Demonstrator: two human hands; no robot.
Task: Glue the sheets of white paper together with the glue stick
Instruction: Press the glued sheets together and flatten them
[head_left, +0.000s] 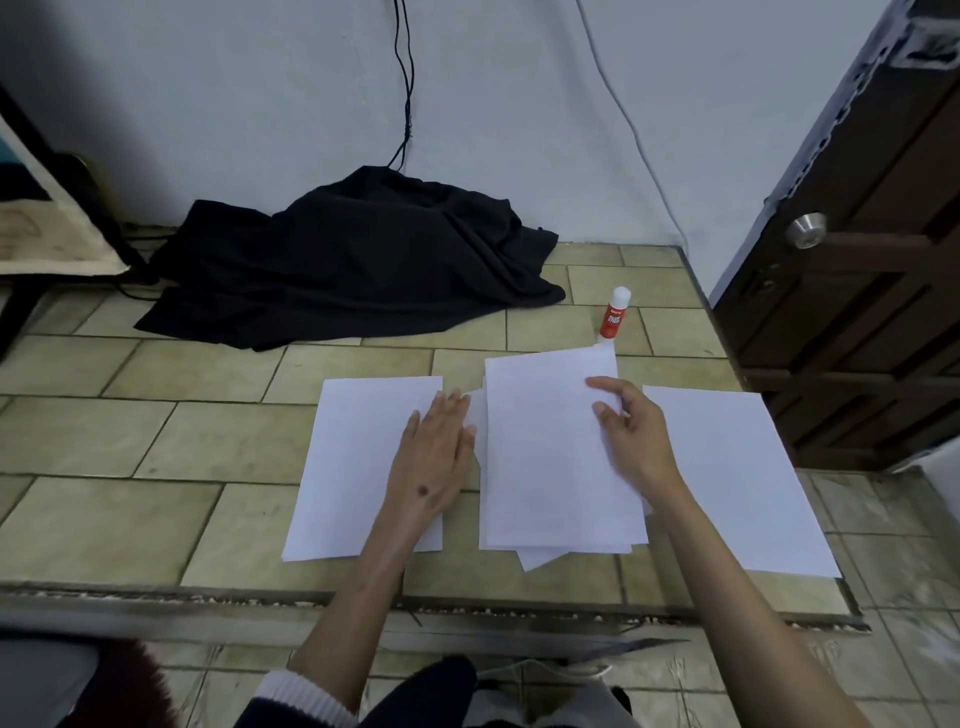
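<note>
paper stack (550, 457) at centre of the tiled ledge (156, 441): right hand (631, 431) pinches its right edge, top sheet lifted; left hand (434, 452) lies flat, fingers spread, on the single sheet (353, 467) at 9 o'clock. another sheet (737, 483) at 3 o'clock nears the ledge edge. glue stick (613, 314) upright at 1 o'clock; black cloth (353, 260) at 11 o'clock, bare tiles between.

A black cloth (353, 260) lies heaped on the tiled surface (130, 441), perhaps covering something, beside a brown door (857, 312).
</note>
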